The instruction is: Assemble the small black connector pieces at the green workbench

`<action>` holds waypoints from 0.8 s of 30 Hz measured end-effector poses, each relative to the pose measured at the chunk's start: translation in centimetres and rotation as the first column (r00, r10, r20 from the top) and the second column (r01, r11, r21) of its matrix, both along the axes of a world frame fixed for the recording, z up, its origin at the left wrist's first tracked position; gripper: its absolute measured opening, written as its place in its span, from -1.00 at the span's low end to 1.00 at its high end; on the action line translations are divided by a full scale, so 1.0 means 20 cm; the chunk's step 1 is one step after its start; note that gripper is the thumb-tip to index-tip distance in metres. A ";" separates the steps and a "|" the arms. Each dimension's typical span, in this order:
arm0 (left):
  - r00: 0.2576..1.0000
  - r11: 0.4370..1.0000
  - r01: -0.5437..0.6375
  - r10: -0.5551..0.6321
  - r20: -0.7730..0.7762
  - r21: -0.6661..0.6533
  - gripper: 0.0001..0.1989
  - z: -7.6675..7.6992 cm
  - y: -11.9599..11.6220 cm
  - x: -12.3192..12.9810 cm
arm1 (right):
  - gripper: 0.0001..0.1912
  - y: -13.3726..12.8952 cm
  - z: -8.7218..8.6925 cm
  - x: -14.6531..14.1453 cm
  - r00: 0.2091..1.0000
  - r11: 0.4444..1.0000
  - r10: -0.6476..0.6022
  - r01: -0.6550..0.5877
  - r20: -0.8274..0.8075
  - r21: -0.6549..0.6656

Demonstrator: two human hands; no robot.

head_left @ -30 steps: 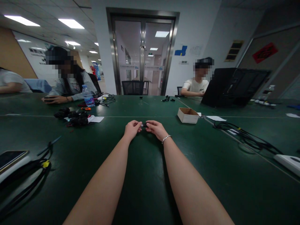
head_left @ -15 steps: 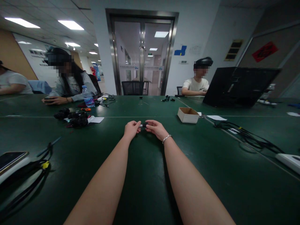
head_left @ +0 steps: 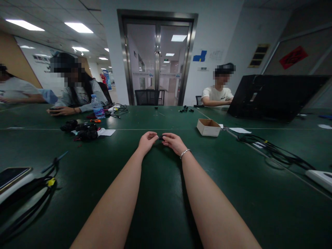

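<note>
My left hand (head_left: 147, 142) and my right hand (head_left: 174, 143) meet above the middle of the green table (head_left: 160, 180). Between their fingertips is a small black piece (head_left: 160, 138), too small to name for certain. My right thumb and fingers pinch its right part. The left thumb and fingers close at its left end, where they mostly hide the silver tip. A silver bracelet (head_left: 184, 153) circles my right wrist.
An open cardboard box (head_left: 208, 130) sits right of my hands, with coiled black cables (head_left: 272, 149) beyond. Left are black devices (head_left: 86, 132), a water bottle (head_left: 98, 107) and a phone (head_left: 12, 178). Co-workers sit across the table; a large black monitor (head_left: 275, 98) stands at right.
My left fingers have shifted slightly to the right and up along the small piece, covering the silver end that showed before. At right, the monitor has tilted and shifted right.
</note>
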State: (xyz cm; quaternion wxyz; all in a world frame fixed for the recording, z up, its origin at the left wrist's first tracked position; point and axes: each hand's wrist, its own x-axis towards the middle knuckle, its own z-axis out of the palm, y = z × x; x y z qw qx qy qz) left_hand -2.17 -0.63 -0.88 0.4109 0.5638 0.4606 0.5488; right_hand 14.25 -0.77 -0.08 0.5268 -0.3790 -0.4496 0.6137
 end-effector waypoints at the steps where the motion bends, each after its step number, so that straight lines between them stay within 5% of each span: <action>1: 1.000 1.000 0.000 0.001 0.011 -0.028 -0.75 0.00 0.00 0.00 | -0.83 0.00 0.00 0.00 1.000 1.000 -0.006 0.006 -0.002 -0.001; 4: 0.998 0.993 -0.018 0.012 -0.054 -0.117 -0.73 0.00 0.00 0.01 | -0.84 0.00 0.00 -0.01 1.000 1.000 -0.017 0.017 -0.009 0.008; 8: 0.985 0.996 -0.042 0.027 -0.173 -0.081 -0.79 -0.01 0.01 0.02 | -0.83 0.00 0.00 -0.01 1.000 1.000 -0.009 0.009 -0.023 0.015; 24: 0.983 0.999 -0.024 0.018 -0.181 -0.029 -0.68 -0.03 0.01 0.01 | -0.80 -0.01 0.00 0.01 0.999 0.998 0.053 -0.053 0.008 0.036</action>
